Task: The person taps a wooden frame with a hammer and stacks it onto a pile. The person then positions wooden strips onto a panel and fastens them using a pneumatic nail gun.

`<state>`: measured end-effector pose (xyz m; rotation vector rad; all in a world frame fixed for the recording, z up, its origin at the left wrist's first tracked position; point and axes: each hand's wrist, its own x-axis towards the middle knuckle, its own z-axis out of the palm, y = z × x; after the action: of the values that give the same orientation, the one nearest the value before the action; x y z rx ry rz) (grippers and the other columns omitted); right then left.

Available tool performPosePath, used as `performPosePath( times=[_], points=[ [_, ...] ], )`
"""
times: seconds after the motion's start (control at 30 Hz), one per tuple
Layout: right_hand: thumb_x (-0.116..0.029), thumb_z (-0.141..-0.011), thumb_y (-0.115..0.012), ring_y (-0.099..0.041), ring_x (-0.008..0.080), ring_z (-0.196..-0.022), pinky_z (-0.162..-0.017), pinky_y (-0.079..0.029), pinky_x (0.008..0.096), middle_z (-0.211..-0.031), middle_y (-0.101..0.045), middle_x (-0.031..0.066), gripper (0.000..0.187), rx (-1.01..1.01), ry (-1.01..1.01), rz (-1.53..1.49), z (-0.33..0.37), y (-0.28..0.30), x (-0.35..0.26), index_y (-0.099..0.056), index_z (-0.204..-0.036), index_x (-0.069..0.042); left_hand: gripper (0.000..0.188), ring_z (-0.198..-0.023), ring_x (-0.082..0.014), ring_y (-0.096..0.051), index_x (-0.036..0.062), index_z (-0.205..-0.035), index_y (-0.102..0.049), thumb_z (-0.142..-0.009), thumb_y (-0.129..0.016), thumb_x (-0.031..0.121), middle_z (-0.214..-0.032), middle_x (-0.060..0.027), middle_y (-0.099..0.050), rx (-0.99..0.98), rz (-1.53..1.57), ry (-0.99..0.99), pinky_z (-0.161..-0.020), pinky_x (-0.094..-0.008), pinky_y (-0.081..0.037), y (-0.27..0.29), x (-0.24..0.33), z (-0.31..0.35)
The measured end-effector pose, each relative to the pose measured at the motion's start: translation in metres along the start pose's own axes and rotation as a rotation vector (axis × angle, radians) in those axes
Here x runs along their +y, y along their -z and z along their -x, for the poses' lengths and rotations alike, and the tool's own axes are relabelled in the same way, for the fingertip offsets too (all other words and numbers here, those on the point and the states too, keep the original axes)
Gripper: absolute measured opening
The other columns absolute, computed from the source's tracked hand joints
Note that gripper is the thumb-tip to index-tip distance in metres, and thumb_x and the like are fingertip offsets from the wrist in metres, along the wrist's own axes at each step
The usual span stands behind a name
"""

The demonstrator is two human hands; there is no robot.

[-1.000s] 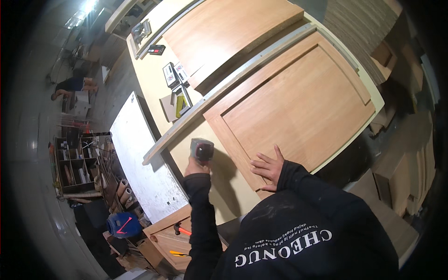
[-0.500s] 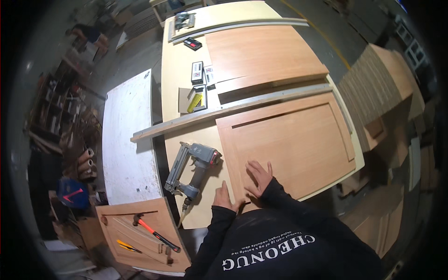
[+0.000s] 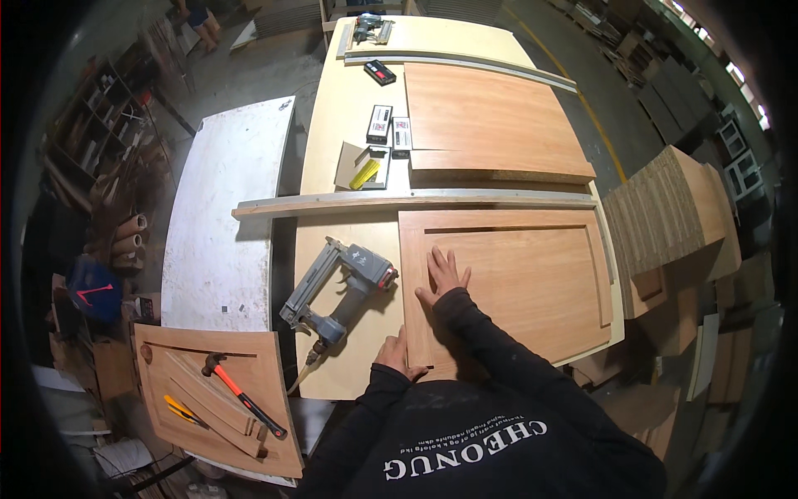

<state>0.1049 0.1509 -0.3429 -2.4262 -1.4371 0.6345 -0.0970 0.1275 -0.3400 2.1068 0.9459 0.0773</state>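
A framed wooden cabinet door panel (image 3: 524,287) lies on the pale yellow worktable right in front of me. My right hand (image 3: 444,273) rests on it with fingers spread, over the inner edge of its left frame strip. At the panel's near left corner, my left hand (image 3: 396,353) touches the edge, its fingers upright along the left side and its thumb apart near the front. Neither hand holds anything. To the left of the panel lies a grey nail gun (image 3: 345,291) with a hose on its handle end.
A long metal-edged straight bar (image 3: 332,205) crosses beyond the panel. Another wooden board (image 3: 499,116), small boxes (image 3: 380,123) and a second nail gun (image 3: 366,30) lie farther off. A hammer (image 3: 241,395) and yellow cutter (image 3: 183,411) lie at lower left. Stacked boards (image 3: 657,220) stand right.
My right hand has slid farther away from me along the panel's left strip. My left hand stays at the near left corner. The whole view has turned and shifted slightly.
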Motion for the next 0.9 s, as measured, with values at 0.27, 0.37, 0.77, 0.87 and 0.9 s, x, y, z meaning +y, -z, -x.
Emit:
performPosePath(
  times=[0.27,0.37,0.77,0.87,0.9],
  points=[
    [-0.045,-0.065,-0.061,-0.001,0.0292,-0.133,-0.095,-0.001,0.0653,-0.144,-0.01,0.0031,0.086,-0.069,-0.006,0.03,-0.001,0.006,-0.007,-0.022,-0.136,-0.016,0.099,-0.084,-0.0348,-0.051,0.0032,-0.13,-0.025,-0.052,-0.08,0.027,-0.091,-0.0196,-0.047,-0.006,0.028,-0.051,-0.072,-0.0381,-0.043,0.001,-0.006,0.001],
    [-0.045,-0.065,-0.061,0.0,0.0292,-0.133,-0.095,-0.002,0.0656,-0.144,-0.009,0.0029,0.086,-0.074,-0.019,0.035,-0.001,0.005,-0.005,-0.021,-0.136,-0.016,0.098,-0.082,-0.0344,-0.051,0.0031,-0.13,-0.026,-0.052,-0.08,0.027,-0.091,-0.0193,-0.048,0.002,0.037,-0.054,-0.071,-0.0376,-0.044,0.002,-0.007,0.002],
    [-0.042,-0.065,-0.062,-0.001,0.03,-0.133,-0.094,-0.003,0.0664,-0.144,-0.009,0.0039,0.086,-0.061,0.002,-0.006,0.001,0.006,-0.003,-0.021,-0.135,-0.013,0.095,-0.082,-0.0339,-0.051,0.0067,-0.13,-0.029,-0.05,-0.08,0.021,-0.088,-0.0183,-0.049,0.012,0.084,-0.036,-0.07,-0.0376,-0.044,0.009,-0.001,0.003],
    [-0.041,-0.065,-0.062,-0.001,0.0299,-0.133,-0.094,-0.002,0.0663,-0.144,-0.009,0.0041,0.085,-0.042,0.012,-0.016,0.0,0.005,-0.003,-0.021,-0.135,-0.013,0.095,-0.082,-0.0339,-0.052,0.0073,-0.13,-0.029,-0.05,-0.079,0.02,-0.088,-0.0183,-0.049,0.009,0.096,-0.031,-0.071,-0.0375,-0.044,0.009,-0.002,0.002],
    [-0.041,-0.065,-0.062,-0.001,0.0298,-0.133,-0.094,-0.001,0.0661,-0.144,-0.009,0.0042,0.085,-0.042,0.012,-0.025,0.0,0.006,-0.003,-0.021,-0.135,-0.013,0.095,-0.082,-0.0339,-0.052,0.0073,-0.13,-0.029,-0.05,-0.079,0.02,-0.088,-0.0182,-0.05,0.006,0.103,-0.03,-0.071,-0.0374,-0.044,0.009,-0.002,0.001]
  ],
)
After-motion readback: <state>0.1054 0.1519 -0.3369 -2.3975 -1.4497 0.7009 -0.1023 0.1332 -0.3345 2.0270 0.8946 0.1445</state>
